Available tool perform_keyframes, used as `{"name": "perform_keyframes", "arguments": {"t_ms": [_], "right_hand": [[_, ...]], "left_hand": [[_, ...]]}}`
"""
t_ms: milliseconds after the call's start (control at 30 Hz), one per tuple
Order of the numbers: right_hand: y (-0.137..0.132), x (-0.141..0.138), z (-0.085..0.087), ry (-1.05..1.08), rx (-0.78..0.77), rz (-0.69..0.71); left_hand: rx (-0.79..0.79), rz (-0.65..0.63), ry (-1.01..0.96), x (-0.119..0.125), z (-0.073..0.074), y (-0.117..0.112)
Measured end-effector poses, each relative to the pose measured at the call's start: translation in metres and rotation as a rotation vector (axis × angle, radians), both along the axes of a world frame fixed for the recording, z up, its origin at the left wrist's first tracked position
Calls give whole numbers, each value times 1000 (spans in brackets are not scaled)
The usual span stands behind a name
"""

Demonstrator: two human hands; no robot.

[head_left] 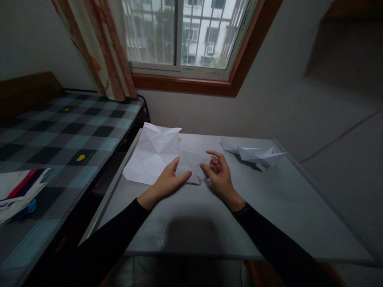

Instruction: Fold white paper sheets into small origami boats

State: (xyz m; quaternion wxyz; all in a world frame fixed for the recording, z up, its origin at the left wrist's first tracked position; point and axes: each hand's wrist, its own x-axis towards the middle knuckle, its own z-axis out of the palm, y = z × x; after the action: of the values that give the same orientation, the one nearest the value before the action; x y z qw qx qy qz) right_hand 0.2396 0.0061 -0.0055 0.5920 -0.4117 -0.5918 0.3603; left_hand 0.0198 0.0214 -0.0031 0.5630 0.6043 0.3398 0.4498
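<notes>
Between my two hands is a folded white paper with crease lines across its face. My left hand grips its left side, the thumb lying on top and the other fingers hidden beneath. At the paper's right corner, my right hand pinches with thumb and fingertips, its index finger raised and curled. A larger creased sheet of white paper lies spread out on the table to the left, partly behind my left hand. Folded paper shapes with pointed ends rest at the back right.
The white table stands against the wall under a barred window. To the left is a bed with a checked cover, with a printed bag or packet on it. A patterned curtain hangs beside the window.
</notes>
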Motion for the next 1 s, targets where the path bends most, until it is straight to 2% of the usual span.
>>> {"name": "perform_keyframes", "arguments": {"t_ms": [133,300,467,633,767,833,933,1000], "right_hand": [[1,3,-1,28,24,31],[3,3,-9,-116,75,41],[1,2,-7,-175,97,109],[2,-3,-7,-171,110,108],[1,-3,-8,-195,165,-17],[-1,-1,-5,-253,193,-102],[-5,0,1,-404,246,-226],[-7,1,5,-562,339,-256]], "left_hand": [[-27,64,-99,1,-5,6],[-127,79,-288,8,-7,10],[-132,86,-286,11,-8,10],[-179,29,-290,12,-8,7],[-138,-24,-211,14,-13,3],[-135,-4,-162,13,-16,2],[-114,39,-109,10,-17,1],[-60,34,-82,8,-14,-1]]}}
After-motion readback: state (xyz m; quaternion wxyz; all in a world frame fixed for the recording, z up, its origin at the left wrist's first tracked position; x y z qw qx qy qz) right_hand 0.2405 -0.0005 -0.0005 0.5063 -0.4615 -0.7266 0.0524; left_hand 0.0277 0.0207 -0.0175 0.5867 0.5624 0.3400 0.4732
